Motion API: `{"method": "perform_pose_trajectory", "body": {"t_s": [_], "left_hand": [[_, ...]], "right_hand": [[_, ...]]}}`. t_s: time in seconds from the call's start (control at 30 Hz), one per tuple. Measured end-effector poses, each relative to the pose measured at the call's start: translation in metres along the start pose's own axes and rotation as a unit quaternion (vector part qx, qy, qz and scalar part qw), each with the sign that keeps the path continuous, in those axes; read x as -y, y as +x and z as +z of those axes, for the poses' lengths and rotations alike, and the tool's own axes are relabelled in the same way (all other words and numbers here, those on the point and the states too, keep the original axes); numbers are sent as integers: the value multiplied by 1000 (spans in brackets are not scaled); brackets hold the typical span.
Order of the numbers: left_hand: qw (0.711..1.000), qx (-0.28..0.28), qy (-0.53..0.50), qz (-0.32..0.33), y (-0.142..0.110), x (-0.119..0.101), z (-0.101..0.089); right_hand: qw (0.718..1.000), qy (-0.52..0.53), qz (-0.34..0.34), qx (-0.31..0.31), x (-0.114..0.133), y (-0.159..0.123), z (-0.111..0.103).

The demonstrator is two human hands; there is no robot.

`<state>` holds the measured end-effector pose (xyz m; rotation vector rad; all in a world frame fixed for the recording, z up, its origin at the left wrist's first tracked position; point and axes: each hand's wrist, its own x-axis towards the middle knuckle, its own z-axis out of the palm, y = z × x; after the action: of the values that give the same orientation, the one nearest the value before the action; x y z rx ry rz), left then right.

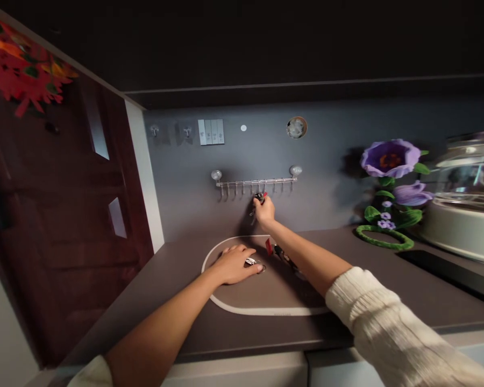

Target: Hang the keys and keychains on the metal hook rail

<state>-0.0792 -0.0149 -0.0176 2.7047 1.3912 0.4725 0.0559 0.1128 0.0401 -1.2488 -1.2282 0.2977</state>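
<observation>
My right hand (pixel 265 210) is raised to the wall, its fingers closed on a small bunch of keys (pixel 259 197) with a red part, just below the clear hook rail (pixel 257 183). Whether the keys touch a hook I cannot tell. My left hand (pixel 236 264) rests on the brown mat (pixel 250 293), fingers stretched out and thumb apart. Between its thumb and forefinger lies a metal key ring (pixel 262 267) with shiny silver pieces, partly hidden by the hand. A red tag (pixel 268 246) and some dark items (pixel 280 251) lie on the mat, partly behind my right forearm.
Purple artificial flowers (pixel 390 158) with a green ring base stand on the right, beside a white appliance with a clear lid (pixel 460 217). A dark cabinet (pixel 242 48) overhangs the counter. On the left is a reddish-brown door (pixel 84 242) with red flowers.
</observation>
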Motion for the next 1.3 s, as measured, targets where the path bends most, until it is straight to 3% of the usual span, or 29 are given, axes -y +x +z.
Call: {"method": "perform_pose_trajectory", "body": {"t_s": [0.1,0.27,0.4,0.53,0.7,0.8,0.9,0.97,1.03,1.13,1.23,1.3], "left_hand": [[1000,10,3,-2,0,-1,-1],[1000,16,9,-3,-1,-1,-2],[1000,14,8,5,-1,-1,-2],[1000,-8,5,13,0,1,-3],[996,-94,12,-3,4,7,-7],[991,-134,-3,-30,5,12,-10],[983,-171,-50,-42,4,15,-13],[973,-200,-106,-46,1,13,-16],[958,-218,-183,-44,-4,8,-21],[927,-165,-333,-45,-12,-7,-33],[884,-70,-462,-34,-21,-23,-44],[841,-37,-540,-23,-25,-31,-48]], "right_hand": [[999,53,-10,-5,7,6,-9],[996,77,39,-4,34,21,-24],[986,144,64,50,55,31,-33],[975,141,43,169,53,24,-50],[937,20,35,347,23,-11,-77],[892,-66,-13,446,12,-33,-92],[834,-76,-24,547,16,-44,-106],[820,-64,-33,568,23,-46,-115],[834,-62,-37,547,30,-45,-124],[839,-43,-32,542,42,-46,-138],[788,-9,10,615,54,-56,-150],[765,28,50,641,58,-66,-155]]}}
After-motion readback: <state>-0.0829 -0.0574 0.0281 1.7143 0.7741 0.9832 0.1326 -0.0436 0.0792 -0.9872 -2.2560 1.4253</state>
